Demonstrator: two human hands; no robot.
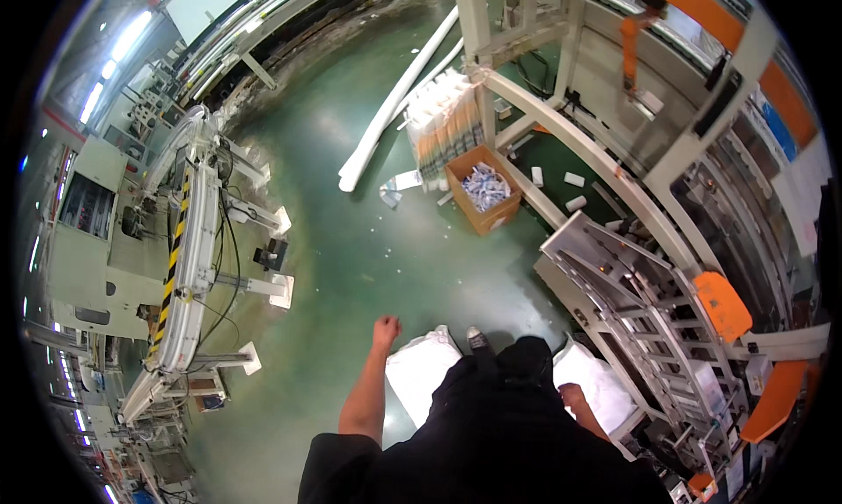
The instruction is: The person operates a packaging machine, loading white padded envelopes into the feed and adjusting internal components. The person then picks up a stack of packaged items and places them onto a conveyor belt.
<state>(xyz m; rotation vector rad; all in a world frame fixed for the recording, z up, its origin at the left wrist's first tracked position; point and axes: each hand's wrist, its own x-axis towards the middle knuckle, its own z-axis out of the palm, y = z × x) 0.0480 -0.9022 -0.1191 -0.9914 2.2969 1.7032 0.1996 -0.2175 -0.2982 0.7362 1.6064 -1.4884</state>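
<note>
My left hand (386, 330) is out in front of me with its fingers curled into a fist, and nothing shows in it. Just right of it, a white sack-like bundle (419, 360) lies low beside my legs. My right hand (572, 394) is at my right side, in front of a second white bundle (605, 383). Its fingers look curled; whether they grip the bundle cannot be made out. My dark clothing hides parts of both bundles. One shoe (476, 339) shows between them on the green floor (351, 267).
Ahead stand an open cardboard box (498, 214) of crumpled white-and-blue scraps and a wrapped stack (443, 122). Long white tubes (395, 109) lie beside it. A machine frame (596, 153) and a slatted metal rack (667, 328) line the right; a striped conveyor (180, 258) with footplates runs left.
</note>
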